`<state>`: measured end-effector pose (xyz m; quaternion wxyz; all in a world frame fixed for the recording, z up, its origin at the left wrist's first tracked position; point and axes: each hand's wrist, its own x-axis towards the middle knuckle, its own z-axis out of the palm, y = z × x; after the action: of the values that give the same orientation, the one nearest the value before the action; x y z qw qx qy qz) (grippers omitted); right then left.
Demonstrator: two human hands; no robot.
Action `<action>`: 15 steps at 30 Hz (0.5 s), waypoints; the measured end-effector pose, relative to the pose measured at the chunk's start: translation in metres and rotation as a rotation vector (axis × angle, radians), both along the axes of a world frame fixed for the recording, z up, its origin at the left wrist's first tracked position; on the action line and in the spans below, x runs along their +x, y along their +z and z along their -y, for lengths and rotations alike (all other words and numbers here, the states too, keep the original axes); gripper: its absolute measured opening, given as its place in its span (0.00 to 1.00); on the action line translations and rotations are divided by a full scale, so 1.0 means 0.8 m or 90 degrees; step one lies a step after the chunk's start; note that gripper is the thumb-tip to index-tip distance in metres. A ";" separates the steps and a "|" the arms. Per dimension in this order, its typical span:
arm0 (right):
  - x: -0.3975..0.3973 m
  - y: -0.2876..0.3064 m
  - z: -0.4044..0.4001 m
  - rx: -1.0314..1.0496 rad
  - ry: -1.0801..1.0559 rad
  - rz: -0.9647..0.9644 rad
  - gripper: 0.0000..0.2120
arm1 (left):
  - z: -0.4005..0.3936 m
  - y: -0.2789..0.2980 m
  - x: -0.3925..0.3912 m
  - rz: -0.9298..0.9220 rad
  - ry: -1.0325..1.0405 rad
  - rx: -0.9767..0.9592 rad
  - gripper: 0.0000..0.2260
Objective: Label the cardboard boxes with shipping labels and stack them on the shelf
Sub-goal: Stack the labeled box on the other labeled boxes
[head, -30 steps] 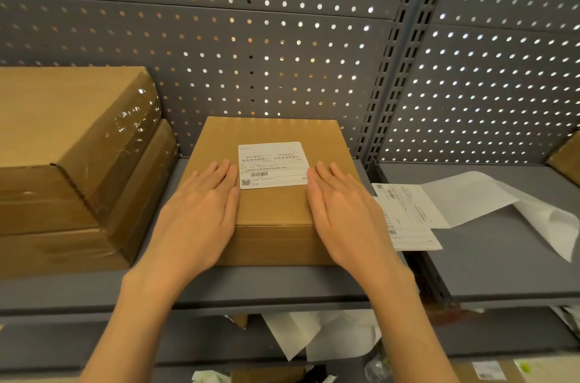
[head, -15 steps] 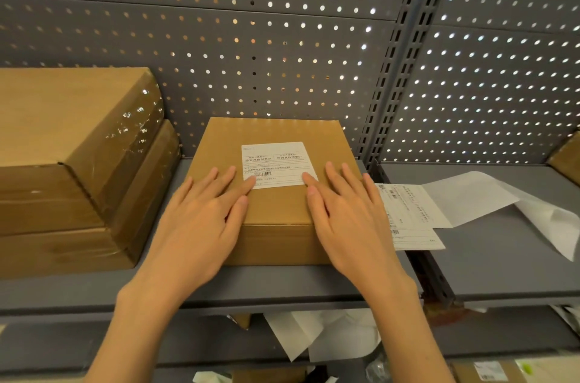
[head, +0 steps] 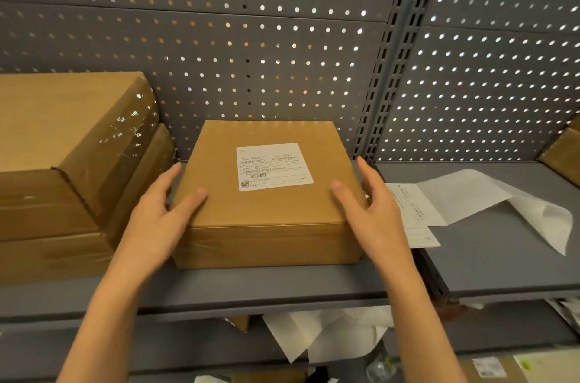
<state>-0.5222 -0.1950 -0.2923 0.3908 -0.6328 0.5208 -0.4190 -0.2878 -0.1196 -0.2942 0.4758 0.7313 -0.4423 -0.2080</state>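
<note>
A brown cardboard box [head: 266, 213] sits on the grey shelf [head: 251, 288] with a white shipping label [head: 273, 166] stuck on its top. My left hand [head: 157, 219] lies against the box's left side, thumb on the top face and fingers stretched along the side. My right hand [head: 376, 213] mirrors it on the right side, thumb on top and fingers straight along the edge. The box stands flat on the shelf between both hands.
Two larger taped boxes [head: 62, 131] are stacked at the left, close to my left hand. On the right shelf lie label sheets [head: 414, 213] and white backing paper [head: 502, 197], with another box [head: 565, 153] at the far right. Crumpled paper [head: 329, 335] lies below.
Both hands have slid off the box top, where they lay flat beside the label, out to its left and right sides. The label is now fully uncovered.
</note>
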 end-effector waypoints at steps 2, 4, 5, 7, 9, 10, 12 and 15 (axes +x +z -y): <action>-0.003 -0.007 0.002 0.110 -0.008 0.128 0.32 | 0.002 -0.004 -0.001 -0.218 0.007 -0.002 0.30; -0.005 -0.016 0.003 0.195 -0.010 0.215 0.33 | 0.002 -0.011 0.001 -0.349 -0.004 0.010 0.36; -0.006 -0.020 0.003 0.216 -0.009 0.232 0.33 | 0.003 -0.015 0.002 -0.386 -0.014 0.012 0.37; -0.006 -0.028 0.004 0.238 -0.004 0.241 0.35 | 0.001 -0.017 0.000 -0.423 -0.030 0.003 0.32; -0.005 -0.032 0.003 0.249 0.008 0.247 0.37 | 0.000 -0.018 0.000 -0.430 -0.032 0.000 0.30; -0.005 -0.033 0.003 0.248 0.012 0.249 0.38 | 0.000 -0.018 0.000 -0.427 -0.031 -0.001 0.30; -0.004 -0.033 0.002 0.241 0.014 0.252 0.36 | 0.000 -0.019 -0.001 -0.424 -0.029 -0.011 0.30; -0.004 -0.034 0.001 0.225 0.014 0.268 0.35 | 0.000 -0.018 -0.006 -0.428 -0.019 -0.039 0.24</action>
<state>-0.5251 -0.1961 -0.3195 0.5993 -0.4597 0.4860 -0.4396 -0.2929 -0.1198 -0.3087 0.6137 0.6002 -0.2774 -0.4315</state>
